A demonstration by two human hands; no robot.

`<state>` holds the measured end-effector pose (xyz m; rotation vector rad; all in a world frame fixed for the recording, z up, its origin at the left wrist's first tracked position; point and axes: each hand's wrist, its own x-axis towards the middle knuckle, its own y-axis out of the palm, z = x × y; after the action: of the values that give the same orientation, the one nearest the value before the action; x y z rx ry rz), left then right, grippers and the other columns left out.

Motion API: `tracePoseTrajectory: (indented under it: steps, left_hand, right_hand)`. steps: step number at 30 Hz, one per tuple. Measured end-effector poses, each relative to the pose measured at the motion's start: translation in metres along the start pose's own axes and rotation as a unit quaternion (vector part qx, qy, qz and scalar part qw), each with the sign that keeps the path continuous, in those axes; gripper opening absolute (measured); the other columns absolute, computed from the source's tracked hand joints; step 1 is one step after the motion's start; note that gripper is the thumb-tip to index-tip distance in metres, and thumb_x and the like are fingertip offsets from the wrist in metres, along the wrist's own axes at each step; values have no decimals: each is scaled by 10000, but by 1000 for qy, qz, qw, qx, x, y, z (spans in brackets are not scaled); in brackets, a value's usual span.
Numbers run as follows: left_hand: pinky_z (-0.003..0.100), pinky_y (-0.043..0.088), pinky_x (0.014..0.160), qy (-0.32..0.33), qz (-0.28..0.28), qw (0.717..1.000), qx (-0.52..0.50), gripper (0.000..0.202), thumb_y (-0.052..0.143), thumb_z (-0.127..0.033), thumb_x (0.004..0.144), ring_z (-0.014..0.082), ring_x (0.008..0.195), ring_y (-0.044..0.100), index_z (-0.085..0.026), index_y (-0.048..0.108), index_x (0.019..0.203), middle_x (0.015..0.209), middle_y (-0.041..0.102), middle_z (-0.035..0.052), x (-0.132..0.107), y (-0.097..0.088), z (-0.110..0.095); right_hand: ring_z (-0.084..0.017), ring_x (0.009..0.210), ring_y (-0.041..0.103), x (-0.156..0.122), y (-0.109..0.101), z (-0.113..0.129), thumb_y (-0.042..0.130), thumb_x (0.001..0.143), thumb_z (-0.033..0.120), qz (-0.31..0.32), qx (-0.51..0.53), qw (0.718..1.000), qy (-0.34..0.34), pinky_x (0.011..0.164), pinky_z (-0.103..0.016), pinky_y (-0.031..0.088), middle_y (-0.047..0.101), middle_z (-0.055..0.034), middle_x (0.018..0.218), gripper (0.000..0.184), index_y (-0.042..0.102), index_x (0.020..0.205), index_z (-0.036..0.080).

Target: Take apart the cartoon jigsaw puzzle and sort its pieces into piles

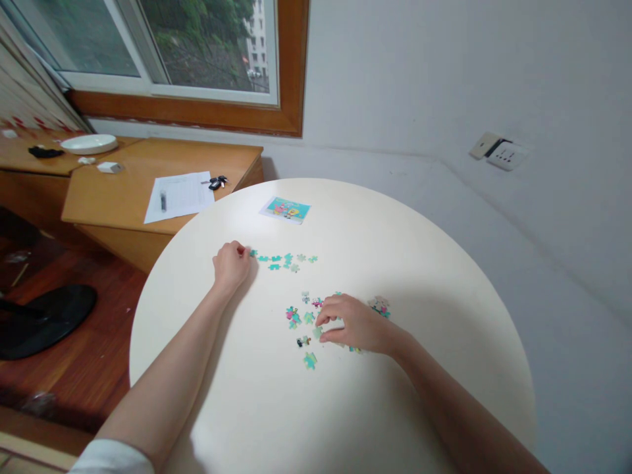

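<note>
On the left of the round table, my left hand point(232, 266) is closed, its fingertips pinched at a teal jigsaw piece point(253, 253). That piece sits at the left end of a loose row of teal and pale jigsaw pieces point(275, 259). Nearer to me, my right hand point(363, 322) reaches in with bent fingers, thumb and fingertips on either side of a pale green jigsaw piece point(318, 333). Around it lie scattered pieces, among them a green one point(310, 360) and a pink and teal one point(293, 316). My right hand hides some of them.
A picture card point(286, 209) with cartoon figures lies toward the far side of the white table point(419, 250). Left of it, a wooden desk point(113, 197) holds a paper sheet point(182, 194), keys point(217, 182) and a white plate point(89, 143). A wall rises behind and right.
</note>
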<state>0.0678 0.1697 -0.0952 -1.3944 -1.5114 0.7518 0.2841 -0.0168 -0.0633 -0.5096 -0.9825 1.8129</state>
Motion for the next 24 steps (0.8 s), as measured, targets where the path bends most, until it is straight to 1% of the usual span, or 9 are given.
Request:
tracePoseTrajectory:
  steps: [7,12,19,24]
  left_hand:
    - [321,402,694,0,7,1000,-1,241,424,-344,817,236,828,589,-177,591,771,862,648,82,0,-1,-1]
    - [315,407,707,-2,7,1000,2,240,422,-345,818,228,837,588,-181,595,785,882,646,79,-1,-2,-2]
    - [317,406,704,-3,10,1000,0,238,422,-344,816,228,830,589,-186,594,774,871,649,76,-1,-3,-2]
    - [320,404,702,1,7,1000,0,245,419,-342,817,233,830,590,-181,599,778,867,649,83,-1,-3,-3]
  right_hand:
    - [-163,785,551,1,0,1,728,683,214,3,-15,1000,24,722,-260,393,623,-32,806,160,636,804,161]
    - [-162,817,542,0,0,3,670,729,148,22,6,1000,12,733,-256,386,613,-29,818,86,631,802,170]
    - [-150,803,518,0,-3,11,622,731,81,26,24,999,27,725,-248,384,576,-21,823,115,582,797,167]
    - [-145,817,520,0,-4,10,615,738,66,35,38,999,9,744,-246,376,586,-15,803,103,574,746,160]
